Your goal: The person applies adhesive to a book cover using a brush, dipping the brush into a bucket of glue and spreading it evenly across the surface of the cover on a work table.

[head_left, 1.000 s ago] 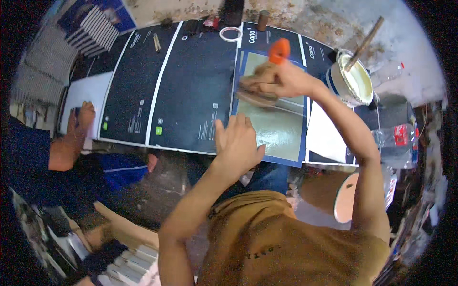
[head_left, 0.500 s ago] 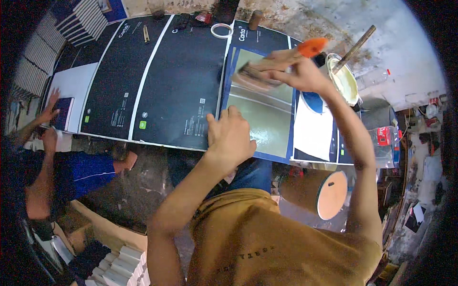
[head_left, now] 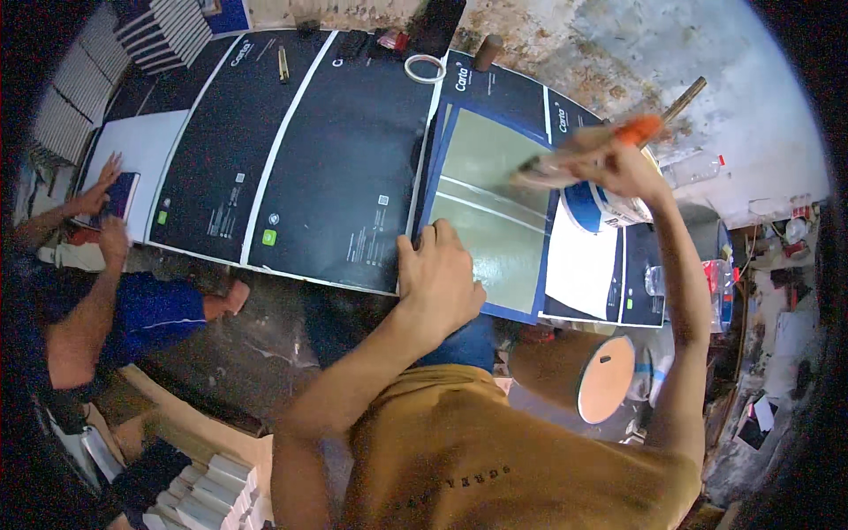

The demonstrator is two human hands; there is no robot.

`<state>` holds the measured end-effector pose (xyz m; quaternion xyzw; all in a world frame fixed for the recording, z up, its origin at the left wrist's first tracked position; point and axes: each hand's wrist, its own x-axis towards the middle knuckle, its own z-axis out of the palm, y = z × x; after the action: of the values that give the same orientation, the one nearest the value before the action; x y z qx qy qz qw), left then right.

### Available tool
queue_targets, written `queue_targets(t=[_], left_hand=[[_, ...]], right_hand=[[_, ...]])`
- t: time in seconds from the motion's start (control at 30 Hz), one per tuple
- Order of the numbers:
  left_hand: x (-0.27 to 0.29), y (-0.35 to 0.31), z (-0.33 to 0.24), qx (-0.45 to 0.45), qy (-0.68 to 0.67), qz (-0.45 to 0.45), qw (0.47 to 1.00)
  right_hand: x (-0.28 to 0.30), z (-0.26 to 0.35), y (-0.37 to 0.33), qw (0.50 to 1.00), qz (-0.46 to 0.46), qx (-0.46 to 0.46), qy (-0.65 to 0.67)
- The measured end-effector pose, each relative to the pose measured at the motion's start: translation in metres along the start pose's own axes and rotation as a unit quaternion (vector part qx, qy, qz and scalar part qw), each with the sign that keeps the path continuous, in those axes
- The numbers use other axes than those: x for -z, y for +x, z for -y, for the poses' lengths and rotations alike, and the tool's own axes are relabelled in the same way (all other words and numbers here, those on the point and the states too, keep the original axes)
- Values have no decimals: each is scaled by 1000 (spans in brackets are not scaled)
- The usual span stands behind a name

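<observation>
Two greenish-grey boards (head_left: 496,238) with a narrow strip between them lie on a blue cover sheet (head_left: 448,159) whose blue edges show around them. Their surface has a wet sheen. My left hand (head_left: 439,276) rests on the sheet's near left corner, fingers spread. Over the boards' right side, my right hand (head_left: 609,168) grips a wide brush with an orange handle (head_left: 638,130); both are smeared by motion, bristles pointing left. Partly hidden behind that hand stands a white and blue bucket (head_left: 585,208), with a wooden stick (head_left: 685,99) rising from it.
Black printed sheets (head_left: 344,159) cover the table. A tape roll (head_left: 425,69), a cutter (head_left: 283,64) and a brown cylinder (head_left: 487,53) lie toward the back. White paper (head_left: 579,269) is right of the boards. At left, a co-worker's hands (head_left: 106,190) handle a dark blue book (head_left: 124,196).
My right hand and the brush have moved right, from over the boards' left part toward the bucket. My left hand stays on the near corner. The view has shifted slightly.
</observation>
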<state>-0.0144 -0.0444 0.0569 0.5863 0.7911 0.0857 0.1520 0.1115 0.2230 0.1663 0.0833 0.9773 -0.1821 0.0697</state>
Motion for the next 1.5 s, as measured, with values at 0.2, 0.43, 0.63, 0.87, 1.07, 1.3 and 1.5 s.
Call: queue_targets(t=[0.2, 0.43, 0.63, 0.87, 1.07, 1.3, 1.5], left_hand=[[5, 9, -6, -11, -2, 8, 1000], [1, 4, -2, 12, 7, -6, 1000], [6, 10, -11, -18, 35, 2, 999], [1, 9, -13, -25, 36, -19, 999], [6, 10, -16, -8, 38, -2, 999], [14, 14, -24, 9, 39, 22, 999], [12, 48, 15, 5, -126, -33, 991]], right_hand=[[-16, -88, 151, 993, -79, 54, -63], [14, -42, 159, 987, -94, 125, 47], [-19, -86, 146, 978, -169, 116, -41], [-104, -6, 93, 979, -166, 101, -63], [-81, 45, 55, 952, -254, 3, 171], [-147, -24, -53, 852, -430, -253, 161], [-175, -7, -238, 578, -590, -421, 374]])
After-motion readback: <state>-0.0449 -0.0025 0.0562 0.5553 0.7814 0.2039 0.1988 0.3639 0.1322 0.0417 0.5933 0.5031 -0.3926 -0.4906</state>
